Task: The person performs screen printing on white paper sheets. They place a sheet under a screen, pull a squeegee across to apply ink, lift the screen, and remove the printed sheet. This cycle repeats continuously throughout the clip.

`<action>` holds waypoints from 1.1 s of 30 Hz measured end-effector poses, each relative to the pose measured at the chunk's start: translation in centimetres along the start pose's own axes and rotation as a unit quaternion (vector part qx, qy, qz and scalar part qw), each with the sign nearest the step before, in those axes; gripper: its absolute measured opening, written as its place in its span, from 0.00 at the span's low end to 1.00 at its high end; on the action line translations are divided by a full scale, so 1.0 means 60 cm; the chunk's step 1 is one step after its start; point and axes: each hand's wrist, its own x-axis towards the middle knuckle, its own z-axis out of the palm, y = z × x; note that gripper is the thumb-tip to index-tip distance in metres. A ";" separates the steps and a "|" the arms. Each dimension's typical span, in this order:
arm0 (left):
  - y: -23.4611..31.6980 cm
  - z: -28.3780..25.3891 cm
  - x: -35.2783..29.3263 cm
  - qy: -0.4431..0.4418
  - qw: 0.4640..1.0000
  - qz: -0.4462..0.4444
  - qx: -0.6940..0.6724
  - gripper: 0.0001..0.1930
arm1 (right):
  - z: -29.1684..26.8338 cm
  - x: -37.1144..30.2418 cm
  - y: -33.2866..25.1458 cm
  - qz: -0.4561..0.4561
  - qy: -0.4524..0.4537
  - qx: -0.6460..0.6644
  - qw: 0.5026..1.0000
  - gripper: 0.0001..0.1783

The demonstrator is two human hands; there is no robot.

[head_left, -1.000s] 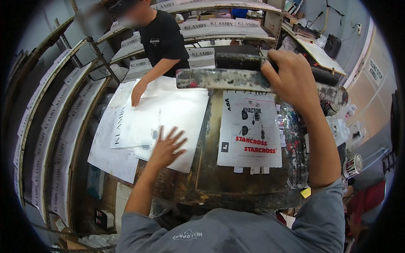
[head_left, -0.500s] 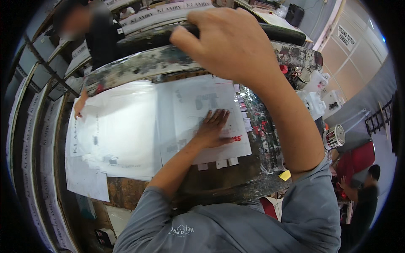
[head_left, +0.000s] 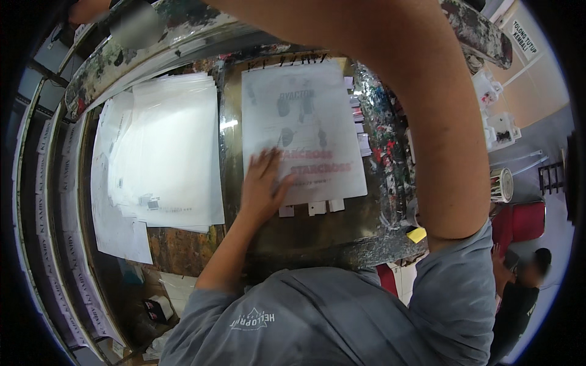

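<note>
- White and translucent, a printed sheet (head_left: 311,128) lies on a brown worktable (head_left: 293,241) in the head view, straight ahead of the person, grey and red print showing faintly.
- We see the left hand (head_left: 261,189) at the sheet's near left corner, palm down, fingers parted and outstretched, thumb spread away; they look to rest on the surface, and we find nothing gripped in them.
- From those fingers, most of the sheet lies to the right and farther from the person; its long axis runs from the table's near side toward the far side, leaning slightly left at the far end.
- Of the two, the left hand is nearer the sheet: the right forearm (head_left: 452,152) spans the right of the view, and the right hand is out of the picture, so we cannot tell how its fingers stand or what they hold.
- Beyond the sheet, we note a paint-stained frame (head_left: 479,33) across the top, apart from the left hand.
- At left, a stack of white sheets (head_left: 174,146) sits beside the printed sheet, a strip of table between.
</note>
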 end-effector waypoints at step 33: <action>-0.065 -0.106 -0.269 0.154 0.963 -0.220 -0.038 0.54 | 0.303 -0.387 -0.046 -0.014 -0.265 0.208 0.942 0.23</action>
